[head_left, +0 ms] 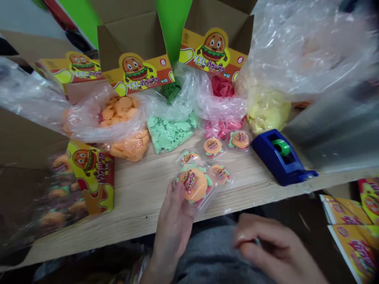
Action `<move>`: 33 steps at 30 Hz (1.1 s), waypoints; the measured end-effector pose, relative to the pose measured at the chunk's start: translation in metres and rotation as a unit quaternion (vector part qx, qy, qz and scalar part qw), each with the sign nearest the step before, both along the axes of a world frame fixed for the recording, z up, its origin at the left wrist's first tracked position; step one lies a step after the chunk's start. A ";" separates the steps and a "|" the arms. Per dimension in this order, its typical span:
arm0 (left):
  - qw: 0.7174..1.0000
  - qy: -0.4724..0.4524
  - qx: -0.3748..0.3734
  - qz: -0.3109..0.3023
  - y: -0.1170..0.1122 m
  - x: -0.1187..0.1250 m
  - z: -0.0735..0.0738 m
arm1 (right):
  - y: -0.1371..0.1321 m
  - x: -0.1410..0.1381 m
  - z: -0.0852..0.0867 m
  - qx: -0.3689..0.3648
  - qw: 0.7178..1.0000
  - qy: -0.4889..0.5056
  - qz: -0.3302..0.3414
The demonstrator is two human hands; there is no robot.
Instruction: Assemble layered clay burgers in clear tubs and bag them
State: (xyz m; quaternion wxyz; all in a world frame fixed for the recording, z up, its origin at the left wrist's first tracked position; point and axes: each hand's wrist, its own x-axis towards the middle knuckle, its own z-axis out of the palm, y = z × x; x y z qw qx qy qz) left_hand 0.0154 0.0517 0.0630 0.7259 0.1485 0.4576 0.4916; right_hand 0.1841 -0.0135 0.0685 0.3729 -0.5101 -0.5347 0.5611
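My left hand (175,221) holds a burger-shaped marshmallow pack (197,186) in clear plastic at its left edge, above the table's front part. The pack shows an orange top with a printed cartoon label and green and red bits round its rim. Just behind it, several similar small packs (213,146) lie on the wooden table (139,193). My right hand (263,244) is over my lap, off the front edge, thumb and fingers closed together. A small greyish bit shows by its thumb; what it is, I cannot make out.
Plastic bags of orange pieces (127,146), green pieces (171,130), red pieces (223,88) and yellow pieces (268,108) line the back. Behind stand open cardboard display boxes (142,75). A blue tape dispenser (281,161) sits right; a filled burger box (97,177) stands left.
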 end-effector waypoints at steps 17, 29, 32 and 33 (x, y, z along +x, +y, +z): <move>0.988 0.098 0.091 0.079 -0.011 0.012 0.007 | 0.040 -0.041 -0.011 -0.084 0.994 0.048 -0.057; 0.990 -0.115 -0.068 -0.036 -0.009 -0.007 -0.005 | 0.044 -0.050 -0.025 -0.121 0.989 0.086 0.008; 0.992 -0.110 -0.055 -0.033 -0.010 -0.008 -0.005 | 0.042 -0.051 -0.024 -0.106 0.991 0.077 0.022; 0.992 -0.106 -0.053 -0.034 -0.010 -0.009 -0.005 | 0.040 -0.051 -0.023 -0.100 0.993 0.054 0.020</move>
